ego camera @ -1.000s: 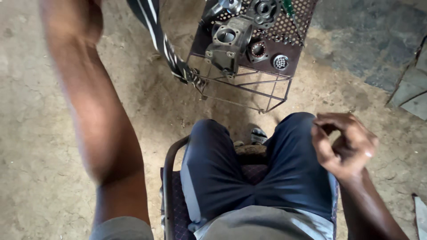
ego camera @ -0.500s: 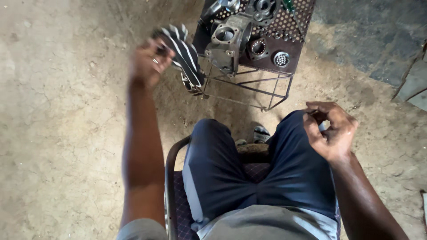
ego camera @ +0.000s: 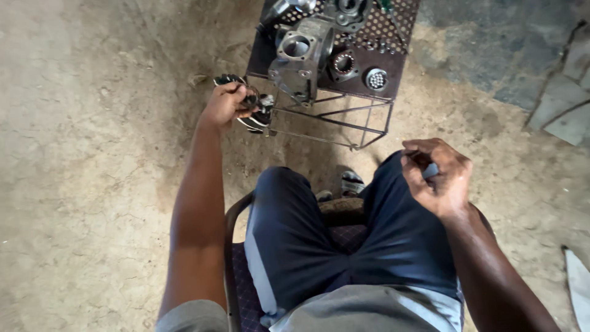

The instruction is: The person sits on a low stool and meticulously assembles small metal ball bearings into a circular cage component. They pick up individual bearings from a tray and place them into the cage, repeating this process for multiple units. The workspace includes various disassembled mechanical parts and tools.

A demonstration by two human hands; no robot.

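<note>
As we look down from the chair, the scene sorts from largest to smallest.

Ground: a cracked dirt floor (ego camera: pixel 92 184) fills the frame from 6 o'clock round to 11 o'clock.

Our seat: our legs in dark blue trousers (ego camera: pixel 319 246) rest on a metal-framed chair (ego camera: pixel 232 246) at 6 o'clock, a sandalled foot (ego camera: pixel 352 182) showing between the knees.

Work stand: a low wire-framed stand (ego camera: pixel 335 123) with a perforated top sits at 12 o'clock, just beyond our knees.

Main casting: a grey metal housing (ego camera: pixel 301 58) with a round bore lies on the stand's near left part, tilted toward us.

Smaller parts: a round bearing-like piece (ego camera: pixel 343 64) and a pale disc (ego camera: pixel 376 79) lie just to the housing's 3 o'clock side.

Left hand: our left hand (ego camera: pixel 224 104), at 11 o'clock, is closed around a black-and-silver ribbed part (ego camera: pixel 255 110), held just off the stand's left edge.

Right hand: our right hand (ego camera: pixel 439 178), at 3 o'clock above the right thigh, is curled and pinches a small grey metal piece (ego camera: pixel 431 170); we cannot tell what it is.
</note>
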